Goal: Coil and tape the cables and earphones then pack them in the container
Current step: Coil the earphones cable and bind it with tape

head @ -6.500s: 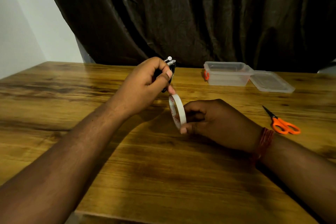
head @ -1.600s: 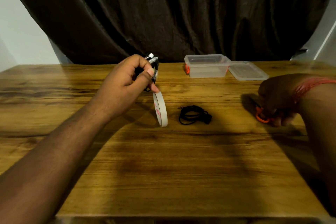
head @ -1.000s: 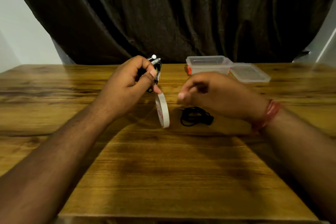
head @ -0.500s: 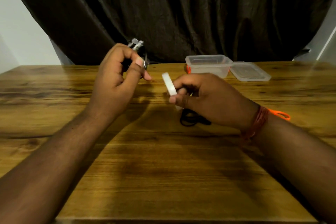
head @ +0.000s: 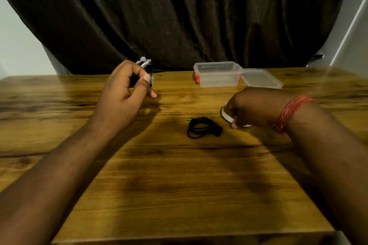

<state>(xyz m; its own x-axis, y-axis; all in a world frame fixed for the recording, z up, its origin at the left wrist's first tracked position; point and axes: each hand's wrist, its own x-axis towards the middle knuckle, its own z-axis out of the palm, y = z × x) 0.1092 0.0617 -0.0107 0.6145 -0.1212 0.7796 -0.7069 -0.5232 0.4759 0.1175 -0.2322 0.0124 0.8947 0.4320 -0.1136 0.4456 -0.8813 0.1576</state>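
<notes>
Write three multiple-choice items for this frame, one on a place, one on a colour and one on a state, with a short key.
1. Where does the coiled black earphone lie?
A. inside the container
B. on the table, between the two hands
C. on the lid

2. What colour is the clip on the container?
A. blue
B. green
C. orange-red

3. What is the state of the container?
A. open, its lid lying beside it
B. closed with the lid on
C. tipped on its side

Key: 1 B, it rests on the bare table between the left hand and the right hand. 2 C, an orange-red clip shows at its left end. 3 A, the top is uncovered and the lid lies flat to its right.
</notes>
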